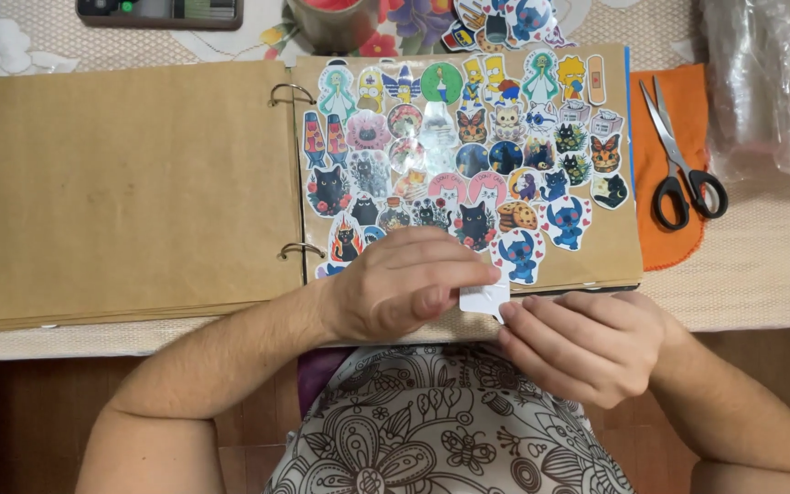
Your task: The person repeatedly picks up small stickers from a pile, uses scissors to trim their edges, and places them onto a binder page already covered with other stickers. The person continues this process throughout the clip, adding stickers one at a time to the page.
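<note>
Left hand (404, 285): fingers pinch the white sticker (485, 299) from the left.
Right hand (582, 343): fingertips touch the sticker's lower edge, maybe gripping it.
Sticker: at the near edge of the album (139, 183).
Scissors (683, 165): on an orange cloth (678, 101).

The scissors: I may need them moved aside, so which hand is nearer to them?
Right. The right hand lies below and left of the scissors; the left hand is farther left, over the sticker page.
</note>
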